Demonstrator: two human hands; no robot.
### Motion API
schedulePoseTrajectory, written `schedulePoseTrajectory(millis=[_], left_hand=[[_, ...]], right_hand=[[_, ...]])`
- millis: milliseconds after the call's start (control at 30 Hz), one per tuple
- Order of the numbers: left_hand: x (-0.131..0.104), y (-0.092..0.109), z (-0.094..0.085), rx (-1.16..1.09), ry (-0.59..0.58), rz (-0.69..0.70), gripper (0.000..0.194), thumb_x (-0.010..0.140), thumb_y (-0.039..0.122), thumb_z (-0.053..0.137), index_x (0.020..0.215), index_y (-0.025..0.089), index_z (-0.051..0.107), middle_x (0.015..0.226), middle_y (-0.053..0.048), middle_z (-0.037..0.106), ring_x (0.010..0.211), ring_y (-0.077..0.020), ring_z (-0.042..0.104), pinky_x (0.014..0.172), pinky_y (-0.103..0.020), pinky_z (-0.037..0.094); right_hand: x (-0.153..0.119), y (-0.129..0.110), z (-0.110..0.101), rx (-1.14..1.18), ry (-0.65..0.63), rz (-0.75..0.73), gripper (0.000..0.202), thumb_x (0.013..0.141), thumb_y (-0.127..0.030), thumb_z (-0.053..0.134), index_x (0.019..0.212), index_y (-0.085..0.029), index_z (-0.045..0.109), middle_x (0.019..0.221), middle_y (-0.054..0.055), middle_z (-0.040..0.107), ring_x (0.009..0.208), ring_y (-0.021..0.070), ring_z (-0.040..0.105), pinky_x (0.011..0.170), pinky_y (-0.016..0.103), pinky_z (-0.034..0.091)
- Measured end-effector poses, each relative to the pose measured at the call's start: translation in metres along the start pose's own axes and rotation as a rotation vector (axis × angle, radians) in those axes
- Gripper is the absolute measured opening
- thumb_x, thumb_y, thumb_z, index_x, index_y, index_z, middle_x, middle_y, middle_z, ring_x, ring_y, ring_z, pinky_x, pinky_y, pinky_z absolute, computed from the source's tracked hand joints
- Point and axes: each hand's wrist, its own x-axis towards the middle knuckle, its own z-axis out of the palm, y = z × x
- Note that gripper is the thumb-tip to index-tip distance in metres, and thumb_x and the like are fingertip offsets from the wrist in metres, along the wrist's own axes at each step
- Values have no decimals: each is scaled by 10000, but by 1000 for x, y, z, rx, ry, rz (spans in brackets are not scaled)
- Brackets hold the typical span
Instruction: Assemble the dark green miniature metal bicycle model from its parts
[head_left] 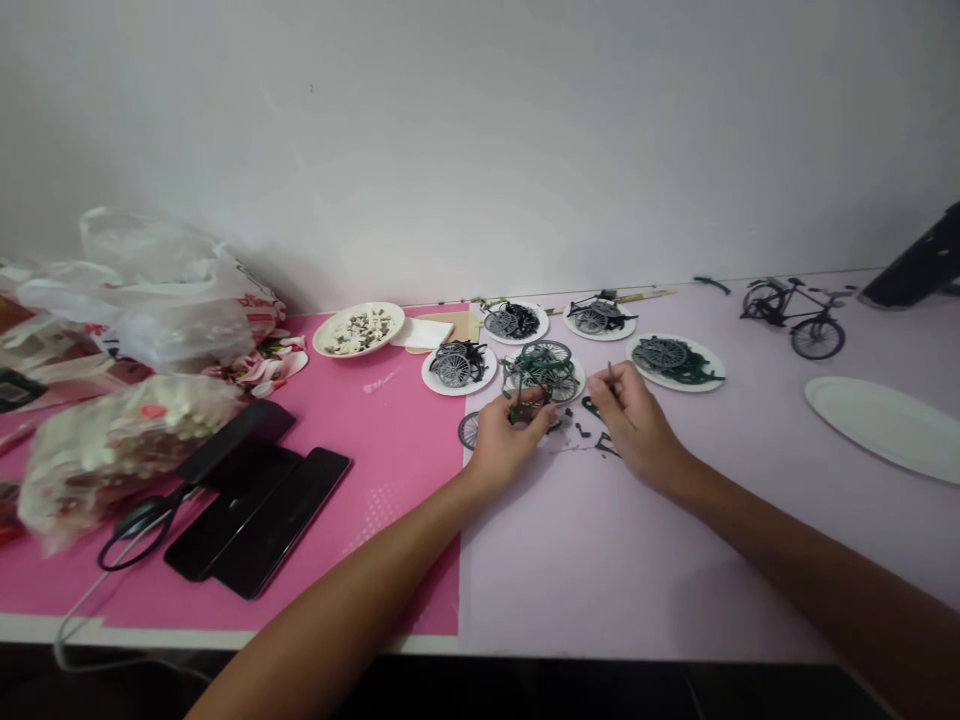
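My left hand point(508, 432) is closed on a green toy bicycle frame point(514, 400), held just in front of a plate of wheels and green parts point(576, 385). To its right, my right hand point(626, 412) pinches a thin small piece point(610, 370) too fine to name. Below and between the hands, small dark parts point(582, 430) lie loose on the table. A spoked wheel point(468, 430) rests partly behind my left hand. An assembled dark toy bicycle point(795, 312) stands at the far right.
More small plates of wheels and parts point(491, 375) stand along the back, beside a bowl of tiny pieces point(358, 330). Phones point(281, 525), scissors point(139, 525) and plastic bags point(161, 310) occupy the left. An oval plate point(885, 430) and black cylinder point(919, 262) are right.
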Motion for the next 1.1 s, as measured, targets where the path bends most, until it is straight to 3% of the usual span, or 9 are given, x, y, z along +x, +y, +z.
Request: schedulePoseTrajectory(millis=[100,233,367,500,667,1100], left_hand=[[1,-3,0,4,20,-3,356,864,219,769,1189,82,722,916,-124,808,860,-210,769,781,-278,574],[3,-8,0,3,55,18,350,851,215,778,1180,106,728,987,-121,806,858,-201,762,764,-273,577],[4,-11,0,32,85,60,329,854,230,769,1167,134,743,1048,-111,799,845,-189,750,756,-274,580],[4,-13,-1,47,90,89,334,860,213,747,1186,139,741,1100,-121,789,868,-187,744,766,-273,583],[4,-12,-1,35,77,87,340,862,214,741,1191,125,733,1112,-134,784,857,-185,742,753,-267,586],[4,-14,0,19,42,72,362,858,215,753,1204,117,719,1086,-136,782,858,-184,737,751,-266,570]], right_hand=[[-1,-6,-1,15,-44,56,303,1046,-549,515,1044,-250,564,805,3,586,639,161,521,561,282,404],[-1,-9,-3,31,-110,64,379,1088,-505,408,1198,-246,662,686,-22,483,518,146,403,472,282,328],[2,-7,-2,-51,-86,-55,355,1056,-458,496,1190,-248,749,975,70,584,667,169,537,529,306,455],[3,-3,0,-37,-95,-79,325,1032,-450,554,1199,-270,766,1027,81,580,731,186,578,527,306,499],[2,-7,1,-7,-24,-137,190,988,-413,659,1037,-260,761,995,77,668,893,231,655,636,322,549],[2,-11,1,-39,-34,-150,219,972,-458,676,973,-253,754,943,79,719,811,236,662,604,351,507]])
